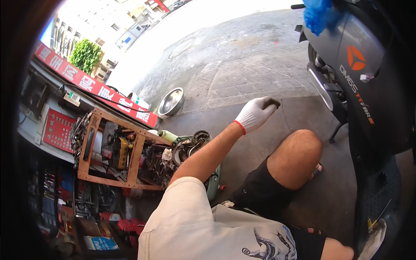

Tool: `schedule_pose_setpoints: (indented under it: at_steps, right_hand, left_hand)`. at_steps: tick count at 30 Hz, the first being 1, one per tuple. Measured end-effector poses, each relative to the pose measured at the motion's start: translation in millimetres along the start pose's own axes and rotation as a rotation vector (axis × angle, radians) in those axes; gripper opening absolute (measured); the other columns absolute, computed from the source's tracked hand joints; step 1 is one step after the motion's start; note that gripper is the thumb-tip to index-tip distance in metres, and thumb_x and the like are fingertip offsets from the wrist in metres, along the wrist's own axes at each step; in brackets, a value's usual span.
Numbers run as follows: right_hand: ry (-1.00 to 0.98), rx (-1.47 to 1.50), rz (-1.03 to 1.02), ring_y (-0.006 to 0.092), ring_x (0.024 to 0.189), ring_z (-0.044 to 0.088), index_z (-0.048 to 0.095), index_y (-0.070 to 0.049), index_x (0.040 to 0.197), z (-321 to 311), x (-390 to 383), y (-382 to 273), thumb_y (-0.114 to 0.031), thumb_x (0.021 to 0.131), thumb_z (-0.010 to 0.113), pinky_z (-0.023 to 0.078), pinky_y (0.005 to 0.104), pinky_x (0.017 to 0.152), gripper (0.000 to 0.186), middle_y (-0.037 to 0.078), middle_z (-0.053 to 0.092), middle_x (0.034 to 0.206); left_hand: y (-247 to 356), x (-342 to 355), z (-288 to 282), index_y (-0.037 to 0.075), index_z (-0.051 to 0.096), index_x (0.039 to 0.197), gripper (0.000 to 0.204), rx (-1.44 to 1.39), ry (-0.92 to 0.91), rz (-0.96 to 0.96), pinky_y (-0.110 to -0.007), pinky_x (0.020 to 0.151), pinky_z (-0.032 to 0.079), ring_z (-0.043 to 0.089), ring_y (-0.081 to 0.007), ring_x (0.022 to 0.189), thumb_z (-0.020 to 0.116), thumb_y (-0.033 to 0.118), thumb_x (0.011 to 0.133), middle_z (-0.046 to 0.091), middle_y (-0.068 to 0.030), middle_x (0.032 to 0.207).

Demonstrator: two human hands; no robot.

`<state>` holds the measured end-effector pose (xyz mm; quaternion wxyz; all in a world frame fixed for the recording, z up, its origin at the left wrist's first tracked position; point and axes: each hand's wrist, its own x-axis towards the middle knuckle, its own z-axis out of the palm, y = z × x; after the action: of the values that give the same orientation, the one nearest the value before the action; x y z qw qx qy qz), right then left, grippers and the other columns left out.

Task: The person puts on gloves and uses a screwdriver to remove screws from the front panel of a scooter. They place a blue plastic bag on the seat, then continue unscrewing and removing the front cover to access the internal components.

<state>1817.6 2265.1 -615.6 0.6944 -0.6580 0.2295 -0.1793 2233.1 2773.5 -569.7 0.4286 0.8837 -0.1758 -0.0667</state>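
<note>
My left hand (258, 114), in a white knit glove with a red cuff and dark, soiled fingertips, is held out above the concrete floor, apart from the scooter. Its fingers are curled in, and whatever they may hold is hidden. Low at the right edge is my right hand (376, 242), also in a pale glove and partly cut off by the dark rim. It appears closed around a thin screwdriver (371, 223) with a yellow handle, the shaft pointing up beside the scooter's footboard. The dark grey scooter (368, 47) with an orange emblem stands along my right.
A blue plastic bag (316, 17) hangs at the scooter's top. On the left stands a rusty orange frame rack (138, 160) crowded with tools and parts, with a green bin (213, 186) of scrap parts beside it. Beyond lie a metal basin (171, 102) and a red sign board (93, 82).
</note>
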Motion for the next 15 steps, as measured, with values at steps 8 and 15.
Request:
schedule_pose_setpoints:
  at_steps: [8,15]
  right_hand:
    - [-0.59,-0.616,0.022,0.0128,0.083,0.058,0.057,0.001,0.12,182,98,-126,-0.009,0.094,0.046,0.048,0.0276,0.075,0.03,0.006,0.06,0.092]
    - [-0.938,-0.588,0.178,0.0194,0.075,0.066,0.06,0.009,0.109,287,150,-16,0.003,0.09,0.046,0.056,0.031,0.067,0.025,0.015,0.066,0.089]
  left_hand:
    - [-150,-122,26,0.002,0.069,0.118,0.037,-0.056,-0.042,-0.448,-0.034,0.094,0.05,0.068,-0.0244,0.104,0.057,0.027,0.094,0.073,-0.0147,0.11]
    - [-140,-125,-10,0.003,0.067,0.117,0.032,-0.11,0.124,-0.317,-0.036,0.095,0.051,0.067,-0.0281,0.107,0.055,0.024,0.096,0.071,-0.0152,0.113]
